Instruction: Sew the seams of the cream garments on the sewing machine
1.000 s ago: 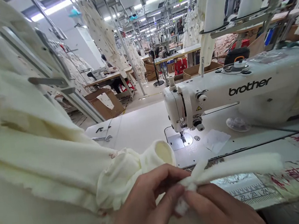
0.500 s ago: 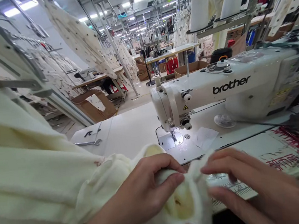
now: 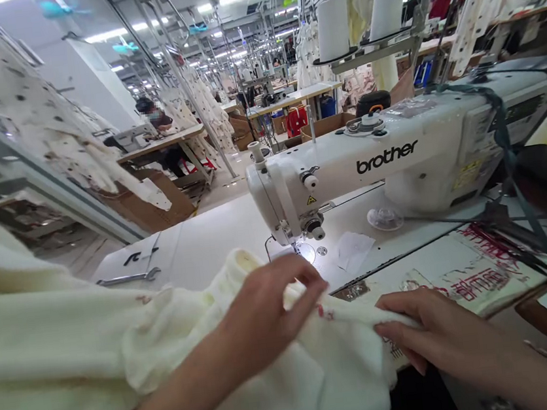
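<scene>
1. Head view: the cream cloth (image 3: 345,361) fills the lower left and lower middle of the frame, bunched in folds towards the left edge and hanging loose below both hands.
2. The left hand (image 3: 261,312), at lower centre, is nearly closed, thumb and fingers drawn together on the cloth (just how much they grip is partly hidden).
3. The right hand (image 3: 430,322), at lower right, pinches a narrow edge of the same cloth between thumb and forefinger, its other fingers curled beneath.
4. Done, as far as it shows: the cloth is in hand, and its edge runs fairly straight between the 2 grips, with a small reddish mark near the left fingers.
5. Not done: the cloth is neither laid flat nor let go, so I would judge the handling to be partway through. Whether any stitching is finished, I cannot tell.
6. Just beyond the left hand, near the middle of the frame, is the lit needle area (image 3: 303,251) of the sewing machine (image 3: 337,158); the hand and folds cover part of it.
7. A wrench (image 3: 131,277) at centre left and a white scrap (image 3: 354,250) right of centre lie on the table (image 3: 221,227), apart from both hands.
</scene>
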The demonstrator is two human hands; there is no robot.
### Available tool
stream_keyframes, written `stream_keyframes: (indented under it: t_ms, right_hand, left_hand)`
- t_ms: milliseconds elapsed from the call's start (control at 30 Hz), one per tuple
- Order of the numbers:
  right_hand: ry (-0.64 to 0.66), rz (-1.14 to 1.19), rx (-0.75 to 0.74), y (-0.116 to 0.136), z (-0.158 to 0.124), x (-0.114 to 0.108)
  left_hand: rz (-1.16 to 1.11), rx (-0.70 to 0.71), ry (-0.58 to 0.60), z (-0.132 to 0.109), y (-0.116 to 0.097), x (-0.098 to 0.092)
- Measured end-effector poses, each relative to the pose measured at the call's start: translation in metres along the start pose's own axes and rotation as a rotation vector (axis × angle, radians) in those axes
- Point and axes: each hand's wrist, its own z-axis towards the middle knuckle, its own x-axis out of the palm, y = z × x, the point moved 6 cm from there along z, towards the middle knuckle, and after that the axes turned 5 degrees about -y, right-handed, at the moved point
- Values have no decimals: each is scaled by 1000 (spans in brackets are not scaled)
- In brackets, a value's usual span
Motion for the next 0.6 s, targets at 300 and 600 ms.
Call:
stream_keyframes:
  t_ms: [300, 600]
  right_hand:
    - [-141, -98, -101, -3, -4, -16]
    - [-124, -78, -75, 7, 4, -16]
  left_hand:
    - [-176, 21, 210, -7, -20, 58]
    - [-314, 128, 188, -3, -24, 54]
